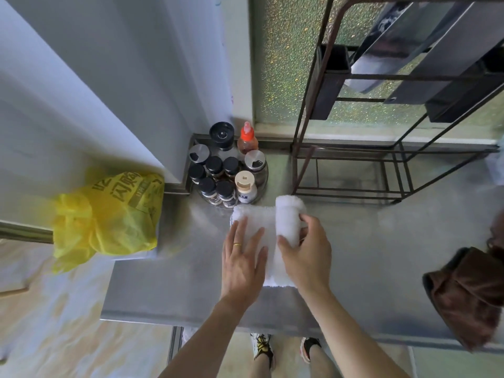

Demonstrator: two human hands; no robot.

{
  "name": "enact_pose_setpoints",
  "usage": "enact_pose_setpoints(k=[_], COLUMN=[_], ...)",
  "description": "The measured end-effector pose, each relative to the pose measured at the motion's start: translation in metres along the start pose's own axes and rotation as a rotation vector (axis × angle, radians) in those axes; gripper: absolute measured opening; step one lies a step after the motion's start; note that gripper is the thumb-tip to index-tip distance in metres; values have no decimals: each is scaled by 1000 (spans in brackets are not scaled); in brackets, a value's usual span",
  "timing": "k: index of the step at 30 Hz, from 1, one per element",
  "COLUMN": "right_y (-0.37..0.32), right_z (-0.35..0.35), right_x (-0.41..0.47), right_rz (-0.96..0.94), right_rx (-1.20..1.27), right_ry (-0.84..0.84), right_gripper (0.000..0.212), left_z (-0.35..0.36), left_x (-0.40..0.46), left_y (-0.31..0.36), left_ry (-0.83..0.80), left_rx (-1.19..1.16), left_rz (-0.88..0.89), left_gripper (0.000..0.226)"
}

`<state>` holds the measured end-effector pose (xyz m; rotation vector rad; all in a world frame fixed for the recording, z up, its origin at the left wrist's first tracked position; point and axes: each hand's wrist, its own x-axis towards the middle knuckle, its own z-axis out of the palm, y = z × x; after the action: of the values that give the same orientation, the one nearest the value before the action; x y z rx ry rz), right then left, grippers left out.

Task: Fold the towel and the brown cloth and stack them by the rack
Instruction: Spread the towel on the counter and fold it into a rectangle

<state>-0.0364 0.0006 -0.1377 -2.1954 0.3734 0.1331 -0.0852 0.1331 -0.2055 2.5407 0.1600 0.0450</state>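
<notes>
A white towel (268,218) lies on the steel table (368,249), just in front of the dark wire rack (351,170). Its right part is folded up into a raised roll. My left hand (241,260) presses flat on the towel's left half, fingers spread. My right hand (306,252) grips the raised fold between thumb and fingers. The brown cloth (469,293) lies crumpled at the table's right front edge, partly hanging over it, away from both hands.
A round tray of spice jars and bottles (227,173) stands close behind the towel, left of the rack. A yellow plastic bag (109,214) hangs at the left. Grey trays rest in the rack's upper tier (436,58). The table's front edge (272,326) runs below my wrists.
</notes>
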Motion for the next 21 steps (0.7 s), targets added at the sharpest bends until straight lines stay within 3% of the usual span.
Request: enact_pose_setpoints(k=[2, 5, 9, 13, 16, 18, 21], right_y=[-12, -22, -12, 4, 6, 9, 19], right_z=[20, 48, 75, 77, 71, 61, 49], right_x=[-12, -28, -41, -41, -36, -34, -25], right_rz=[-101, -196, -312, -391, -470, -490, -638], right_rx=[-16, -43, -43, -116, -127, -102, -160], right_ry=[-8, -79, -272, -395, -486, -512, -241], right_gripper=[55, 57, 48, 32, 34, 31, 28], left_z=[-14, -27, -30, -33, -32, -34, -36], left_x=[-4, -4, -2, 4, 11, 14, 25], left_y=[-7, -20, -35, -33, -34, -39, -48], left_ry=[94, 27, -4, 8, 107, 172, 154], left_rx=[-228, -607, -798, -726, -556, -428, -128], left_rz=[-208, -525, -611, -640, -544, -316, 88], left_gripper=[34, 26, 38, 36, 40, 47, 53])
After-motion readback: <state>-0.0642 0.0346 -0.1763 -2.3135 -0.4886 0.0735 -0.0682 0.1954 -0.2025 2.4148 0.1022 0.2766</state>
